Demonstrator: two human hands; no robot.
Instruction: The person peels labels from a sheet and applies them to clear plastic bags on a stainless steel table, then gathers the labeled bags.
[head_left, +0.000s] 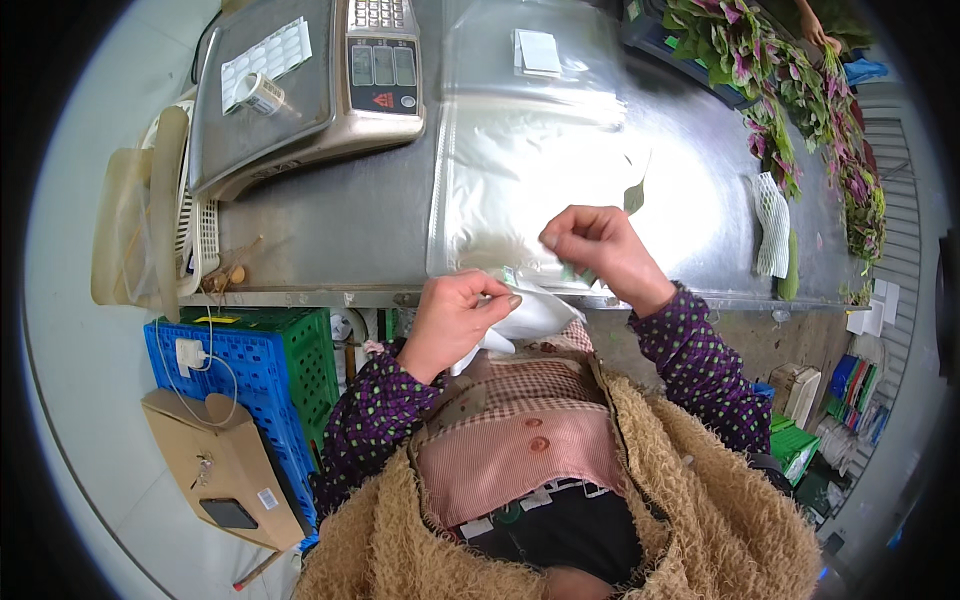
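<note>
At the near edge of the tabletop (350,230), a white plastic bag (543,314) is pinched in the narrowed fingers of the left hand (455,318), while the right hand (612,255) curls its fingers close together, whether holding anything I cannot tell.

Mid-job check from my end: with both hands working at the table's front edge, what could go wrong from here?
The thin white bag is beside the left hand, at the table's front edge; it might snag there or slip downward.

The green vegetable and the white foam net lie near that edge, on the side of the right hand; a wide arm swing could knock them off.
</note>
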